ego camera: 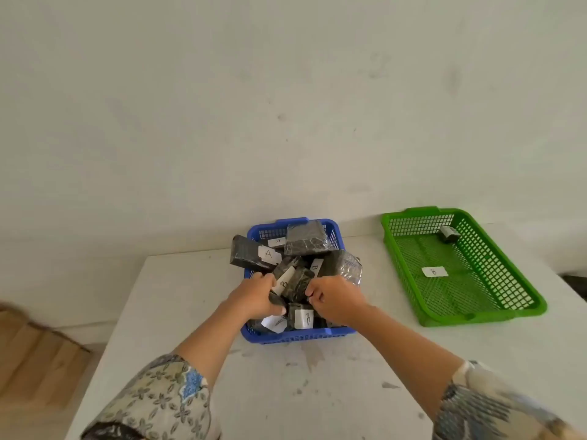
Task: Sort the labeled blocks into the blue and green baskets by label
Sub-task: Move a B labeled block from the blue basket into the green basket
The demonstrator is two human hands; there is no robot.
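On the white table (286,392) by the wall, the blue plastic basket (295,338) at the far edge is piled with dark wrapped blocks (306,241), so the left hand (255,296) grips one to sort it, the right hand (338,300) curls beside it, holding or not I cannot tell, and the green plastic basket (476,317) waits at the far right corner.

Blocks (251,254) "A", "B"; green basket (476,316) "B"

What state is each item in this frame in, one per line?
blue basket: heaped with wrapped blocks, labels A and B visible
green basket: holds one small block at its far corner, B label on its floor
left hand: grips a dark block in the blue basket
right hand: fingers curled among the pile, grip unclear
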